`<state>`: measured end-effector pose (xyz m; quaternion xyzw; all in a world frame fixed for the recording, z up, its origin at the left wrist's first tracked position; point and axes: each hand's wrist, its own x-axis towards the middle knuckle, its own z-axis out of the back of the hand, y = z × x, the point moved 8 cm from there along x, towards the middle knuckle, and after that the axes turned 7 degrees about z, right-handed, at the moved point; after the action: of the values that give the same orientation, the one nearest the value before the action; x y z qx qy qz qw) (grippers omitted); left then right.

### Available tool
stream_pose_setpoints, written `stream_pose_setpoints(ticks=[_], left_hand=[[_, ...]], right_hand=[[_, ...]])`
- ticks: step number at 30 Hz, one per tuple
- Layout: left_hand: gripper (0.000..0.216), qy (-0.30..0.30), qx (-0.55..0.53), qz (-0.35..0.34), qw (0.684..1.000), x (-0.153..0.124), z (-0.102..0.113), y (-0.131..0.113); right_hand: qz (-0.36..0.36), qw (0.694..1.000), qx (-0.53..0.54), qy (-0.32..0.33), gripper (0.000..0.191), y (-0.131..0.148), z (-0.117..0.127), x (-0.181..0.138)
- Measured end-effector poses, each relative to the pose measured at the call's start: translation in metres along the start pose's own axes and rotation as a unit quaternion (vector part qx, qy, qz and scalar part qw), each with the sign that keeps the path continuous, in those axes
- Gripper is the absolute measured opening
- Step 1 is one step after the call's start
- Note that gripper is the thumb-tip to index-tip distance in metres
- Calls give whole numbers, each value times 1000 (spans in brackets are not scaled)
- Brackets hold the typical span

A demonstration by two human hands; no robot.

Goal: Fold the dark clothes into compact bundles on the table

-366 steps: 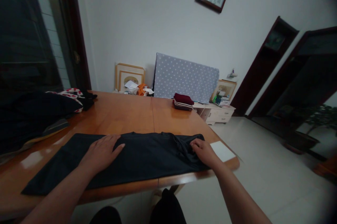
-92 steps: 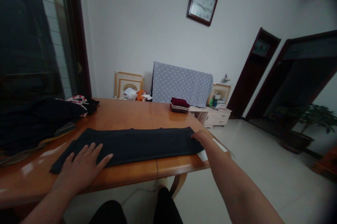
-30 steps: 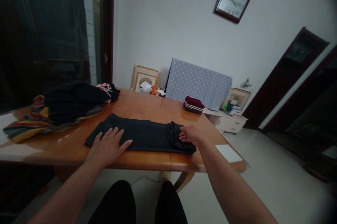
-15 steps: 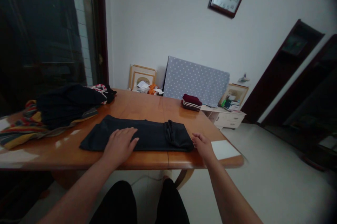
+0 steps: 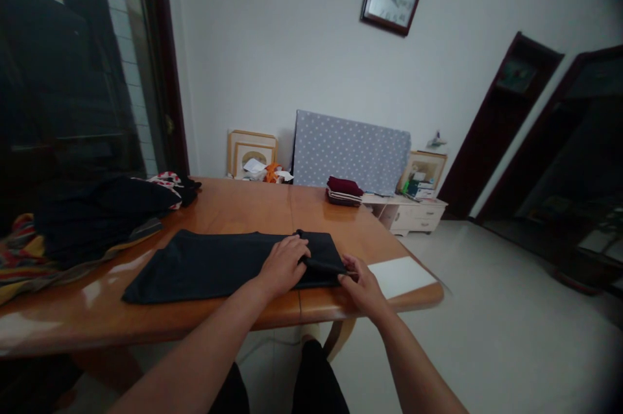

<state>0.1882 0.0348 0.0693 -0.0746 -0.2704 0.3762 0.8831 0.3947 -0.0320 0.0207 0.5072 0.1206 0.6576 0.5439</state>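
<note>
Near tabletop's [image 5: 233,206] front-right edge: dark garment [image 5: 204,265], seemingly soft, light; left hand [image 5: 285,266] curled over its fold, right hand [image 5: 364,285] pinching the edge; grip there.

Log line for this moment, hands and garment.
left hand: on folded end of dark garment | right hand: pinching its right edge | garment on wooden table | clothes pile at left

the dark garment [image 5: 214,265] is lying flat as a long folded strip along the near edge of the wooden table [image 5: 233,206], its right end doubling back over itself in a small rumpled fold, its left end spreading wider.
</note>
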Motion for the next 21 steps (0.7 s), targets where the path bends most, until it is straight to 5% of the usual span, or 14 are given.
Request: stream_pose_setpoints(ticks=[8,21], left_hand=[[17,-4,5,0,1000,-6,1,8],[23,50,20,11,998,-23,-6,9]], right_hand=[[30,970,-242,-8,52,13,-10,-1],[57,968,-244,8,47,18,-12,-8]])
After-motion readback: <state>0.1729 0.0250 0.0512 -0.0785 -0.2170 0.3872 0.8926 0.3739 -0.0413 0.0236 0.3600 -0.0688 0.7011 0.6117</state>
